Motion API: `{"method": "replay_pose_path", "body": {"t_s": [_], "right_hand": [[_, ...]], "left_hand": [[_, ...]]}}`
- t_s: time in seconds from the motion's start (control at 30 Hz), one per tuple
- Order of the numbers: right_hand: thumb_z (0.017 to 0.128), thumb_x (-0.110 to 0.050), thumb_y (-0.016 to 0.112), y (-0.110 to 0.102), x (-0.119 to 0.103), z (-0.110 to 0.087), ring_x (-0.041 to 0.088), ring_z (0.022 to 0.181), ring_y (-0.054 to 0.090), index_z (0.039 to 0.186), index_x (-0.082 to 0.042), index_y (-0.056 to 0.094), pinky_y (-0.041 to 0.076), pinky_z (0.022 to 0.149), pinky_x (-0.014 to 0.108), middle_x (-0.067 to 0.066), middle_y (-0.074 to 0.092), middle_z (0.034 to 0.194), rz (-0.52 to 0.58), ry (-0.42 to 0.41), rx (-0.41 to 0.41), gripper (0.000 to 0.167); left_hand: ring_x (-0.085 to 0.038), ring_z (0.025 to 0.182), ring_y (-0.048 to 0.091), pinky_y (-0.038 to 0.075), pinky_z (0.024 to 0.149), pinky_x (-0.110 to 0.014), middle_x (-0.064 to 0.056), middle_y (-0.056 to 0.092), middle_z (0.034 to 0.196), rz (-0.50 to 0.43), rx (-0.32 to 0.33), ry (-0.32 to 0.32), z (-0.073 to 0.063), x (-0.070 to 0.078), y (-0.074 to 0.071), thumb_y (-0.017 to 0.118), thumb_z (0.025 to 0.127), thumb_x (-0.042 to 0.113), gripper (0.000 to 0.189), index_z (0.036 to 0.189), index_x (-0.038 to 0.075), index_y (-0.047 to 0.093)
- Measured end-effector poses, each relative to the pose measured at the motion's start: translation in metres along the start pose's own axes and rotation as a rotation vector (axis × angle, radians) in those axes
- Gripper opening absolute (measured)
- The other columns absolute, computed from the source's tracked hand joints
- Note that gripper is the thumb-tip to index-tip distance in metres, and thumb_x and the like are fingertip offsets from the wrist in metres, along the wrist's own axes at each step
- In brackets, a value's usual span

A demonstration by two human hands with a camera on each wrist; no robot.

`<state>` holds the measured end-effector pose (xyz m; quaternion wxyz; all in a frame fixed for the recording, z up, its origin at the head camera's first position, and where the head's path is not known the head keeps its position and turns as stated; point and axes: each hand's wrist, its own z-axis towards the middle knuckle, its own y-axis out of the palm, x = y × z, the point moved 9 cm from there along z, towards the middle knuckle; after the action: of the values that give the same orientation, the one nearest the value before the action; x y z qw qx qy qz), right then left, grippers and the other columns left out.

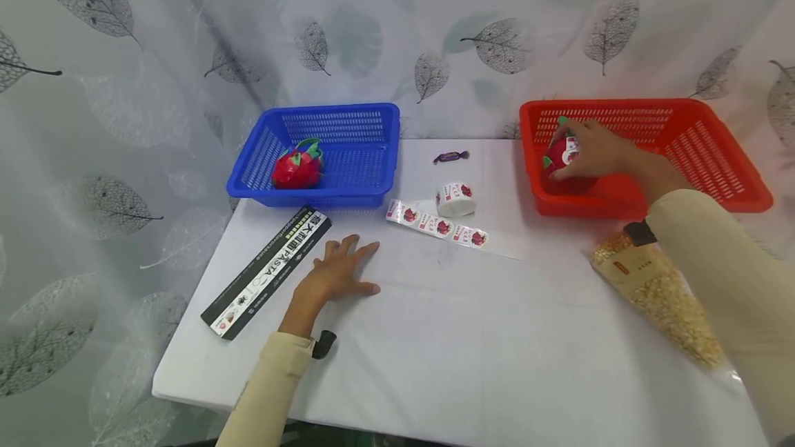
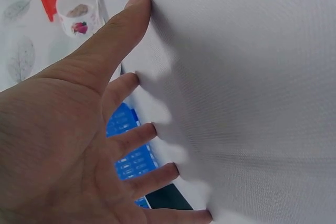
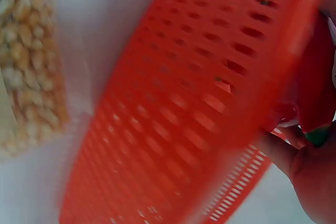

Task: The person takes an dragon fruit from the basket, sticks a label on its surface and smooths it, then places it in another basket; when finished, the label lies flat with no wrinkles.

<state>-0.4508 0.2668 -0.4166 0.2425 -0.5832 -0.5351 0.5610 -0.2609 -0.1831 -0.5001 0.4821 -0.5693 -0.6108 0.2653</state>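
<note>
Dragon fruit (image 1: 560,153), stickered, L end of red basket (image 1: 590,208): R hand (image 1: 595,150) clamped round it, L hand (image 1: 338,274) well apart, fingers spread over bench (image 1: 447,336), holding nothing. Grasp step, prob.; next move likely calls for firm grip & rim clearance. One green tip points far side; long axis part-hidden, can't call it.

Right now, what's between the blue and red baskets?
In the head view, a wrapped candy and a sticker roll, with a strip of stickers slightly nearer the person.
</note>
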Motion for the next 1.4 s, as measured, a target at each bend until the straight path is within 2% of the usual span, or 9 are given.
{"method": "replay_pose_path", "body": {"t_s": [0.17, 0.37, 0.6, 0.8, 1.0, 1.23, 1.4], "right_hand": [[0.076, -0.046, 0.094, 0.02, 0.012, 0.003, 0.055, 0.132, 0.035, 0.154, -0.007, 0.031, 0.06, 0.086, 0.063, 0.033, 0.032, 0.147, 0.015, 0.021, -0.04, 0.107], [0.08, -0.04, 0.091, 0.031, 0.02, -0.004, 0.054, 0.133, 0.033, 0.153, -0.006, 0.033, 0.058, 0.09, 0.066, 0.034, 0.03, 0.15, 0.024, 0.025, -0.046, 0.099], [0.084, -0.034, 0.089, 0.029, 0.017, -0.008, 0.049, 0.133, 0.037, 0.153, -0.005, 0.032, 0.057, 0.093, 0.064, 0.028, 0.036, 0.147, 0.075, 0.006, -0.033, 0.094], [0.087, -0.032, 0.089, 0.027, 0.012, -0.014, 0.048, 0.131, 0.043, 0.16, -0.002, 0.023, 0.059, 0.094, 0.059, 0.028, 0.042, 0.146, 0.193, -0.012, -0.033, 0.103], [0.088, -0.039, 0.087, 0.027, 0.006, -0.015, 0.047, 0.132, 0.043, 0.165, -0.003, 0.018, 0.057, 0.096, 0.06, 0.026, 0.042, 0.148, 0.191, -0.026, -0.005, 0.109], [0.089, -0.049, 0.084, 0.027, 0.0, -0.015, 0.049, 0.136, 0.039, 0.166, -0.003, 0.016, 0.052, 0.102, 0.067, 0.027, 0.037, 0.152, 0.174, 0.009, 0.022, 0.113], [0.089, -0.046, 0.085, 0.029, 0.002, -0.019, 0.049, 0.138, 0.037, 0.166, -0.002, 0.016, 0.047, 0.106, 0.069, 0.028, 0.036, 0.154, 0.19, 0.015, 0.04, 0.112]], "left_hand": [[-0.05, 0.154, 0.021, 0.026, 0.114, -0.083, -0.016, 0.023, 0.173, -0.003, -0.004, 0.0, -0.001, 0.002, 0.004, 0.081, 0.092, 0.049, 0.091, 0.168, 0.03, 0.034], [-0.051, 0.154, 0.021, 0.026, 0.113, -0.084, -0.016, 0.024, 0.173, 0.003, 0.001, 0.025, 0.0, 0.01, 0.004, 0.081, 0.092, 0.048, 0.09, 0.167, 0.03, 0.035], [-0.05, 0.154, 0.021, 0.027, 0.113, -0.084, -0.016, 0.024, 0.173, 0.007, 0.005, 0.021, 0.0, 0.012, 0.005, 0.081, 0.092, 0.049, 0.091, 0.167, 0.03, 0.034], [-0.05, 0.154, 0.021, 0.027, 0.112, -0.084, -0.017, 0.023, 0.173, 0.007, 0.001, 0.018, -0.002, 0.011, 0.005, 0.081, 0.092, 0.048, 0.091, 0.168, 0.029, 0.034], [-0.051, 0.153, 0.021, 0.027, 0.112, -0.084, -0.018, 0.023, 0.172, 0.01, 0.006, 0.018, -0.005, 0.007, -0.001, 0.08, 0.093, 0.047, 0.09, 0.168, 0.028, 0.034], [-0.051, 0.152, 0.022, 0.029, 0.111, -0.084, -0.018, 0.023, 0.172, 0.002, 0.012, 0.015, -0.005, 0.002, -0.002, 0.08, 0.093, 0.048, 0.09, 0.168, 0.027, 0.034], [-0.051, 0.153, 0.022, 0.028, 0.111, -0.084, -0.018, 0.023, 0.172, 0.009, 0.008, 0.016, -0.003, 0.002, 0.001, 0.079, 0.093, 0.049, 0.09, 0.168, 0.028, 0.034]]}}
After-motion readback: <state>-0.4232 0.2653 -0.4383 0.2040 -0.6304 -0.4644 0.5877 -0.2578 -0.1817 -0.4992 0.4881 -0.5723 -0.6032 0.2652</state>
